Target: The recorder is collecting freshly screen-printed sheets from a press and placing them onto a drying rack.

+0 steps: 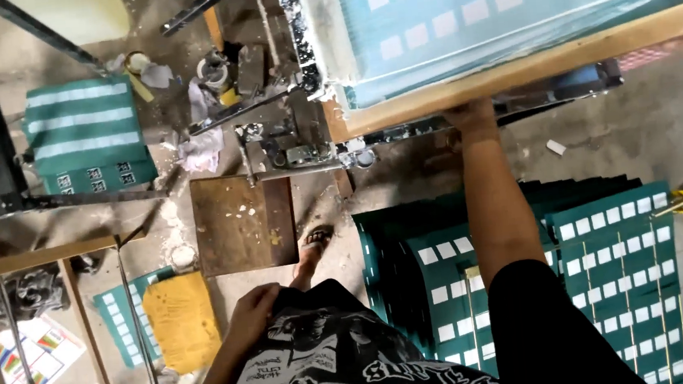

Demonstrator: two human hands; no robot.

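The right hand (471, 115) is gripping the wooden screen frame (528, 64), fingers curled under its edge; the left hand (251, 311) is resting half-closed on the black shirt (332, 366), holding nothing.

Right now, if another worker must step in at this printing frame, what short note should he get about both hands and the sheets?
Right hand: grips the lower edge of the wooden screen frame, which is tilted up.
Left hand: rests on the person's own thigh, holds nothing.
Green sheets with white rectangles are fanned in a pile under the frame; another stack of sheets lies at far left.
No sheet is in either hand. How many are printed cannot be told.
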